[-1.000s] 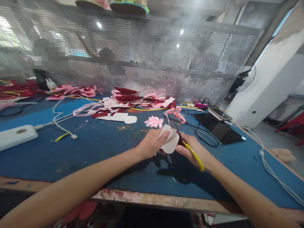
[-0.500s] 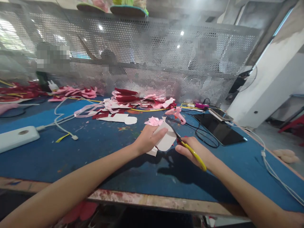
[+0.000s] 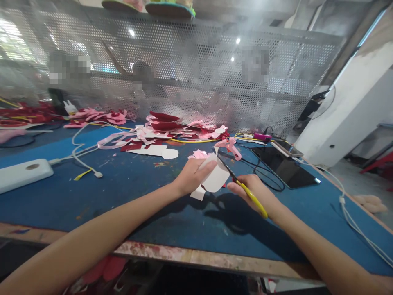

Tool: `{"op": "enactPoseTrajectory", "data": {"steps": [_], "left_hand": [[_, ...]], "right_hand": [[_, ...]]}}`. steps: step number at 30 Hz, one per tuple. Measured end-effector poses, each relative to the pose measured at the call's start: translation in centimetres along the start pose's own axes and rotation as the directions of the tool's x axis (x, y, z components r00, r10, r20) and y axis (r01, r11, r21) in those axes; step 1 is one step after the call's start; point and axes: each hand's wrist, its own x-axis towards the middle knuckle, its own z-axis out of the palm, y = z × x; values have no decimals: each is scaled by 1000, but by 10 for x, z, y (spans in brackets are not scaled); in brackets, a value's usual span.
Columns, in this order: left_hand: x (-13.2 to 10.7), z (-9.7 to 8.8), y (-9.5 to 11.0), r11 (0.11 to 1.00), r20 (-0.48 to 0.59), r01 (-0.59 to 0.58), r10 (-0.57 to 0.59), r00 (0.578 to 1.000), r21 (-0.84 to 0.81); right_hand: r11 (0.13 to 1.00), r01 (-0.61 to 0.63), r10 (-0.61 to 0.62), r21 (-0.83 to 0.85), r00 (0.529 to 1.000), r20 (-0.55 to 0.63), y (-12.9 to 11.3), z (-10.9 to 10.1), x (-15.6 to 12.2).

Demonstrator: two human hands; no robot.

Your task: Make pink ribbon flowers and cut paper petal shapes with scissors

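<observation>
My left hand [image 3: 192, 177] pinches a white cut-out piece of paper [image 3: 215, 178] above the blue table [image 3: 123, 192], thumb on top. My right hand [image 3: 254, 191] grips yellow-handled scissors [image 3: 242, 187], whose dark blades run up along the paper's right edge. A small white flap of the paper hangs below my left fingers. A little pile of pink scraps [image 3: 199, 154] lies just behind my left hand.
A pink glue gun [image 3: 229, 145] and black cables lie behind the scissors. A dark tablet [image 3: 284, 166] and a phone [image 3: 284, 148] sit to the right. Red and pink paper pieces [image 3: 172, 128] are heaped at the back by a perforated metal screen. A white power strip [image 3: 24, 174] lies left.
The paper has turned in my left hand and risen slightly. The scissor blades have advanced along its right edge, and a white flap now hangs below.
</observation>
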Motion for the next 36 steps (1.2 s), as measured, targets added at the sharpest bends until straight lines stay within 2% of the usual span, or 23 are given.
{"op": "enactPoseTrajectory", "data": {"steps": [3,6,8,10,14,19,22,31,36], "left_hand": [[3,2,-3,978,-27,34,-40,999,-206],[4,6,-4,930,19,67,-64,998,-362],[2,9,-4,934,77,96,-73,994,-344],[-1,12,-5,954,118,114,-84,989,-279],[-3,14,-12,992,126,58,-44,991,-112],[0,18,-20,1000,79,14,-14,997,0],[1,22,-23,999,20,-36,35,999,15],[0,26,-27,999,59,4,-2,998,-33],[-3,23,-25,997,76,56,-52,996,-46]], "right_hand": [[999,-16,18,31,997,-75,1,0,1],[999,8,-1,43,987,-159,5,1,2],[999,23,-18,33,988,-154,7,2,3],[998,47,-44,28,995,-94,9,3,4],[996,87,-87,23,996,-2,10,5,3],[996,91,-92,-15,996,-3,11,5,0],[994,90,-92,-54,995,-34,14,6,-1],[982,93,-104,-167,993,-60,17,8,1],[985,81,-88,-155,995,-41,14,7,1]]}}
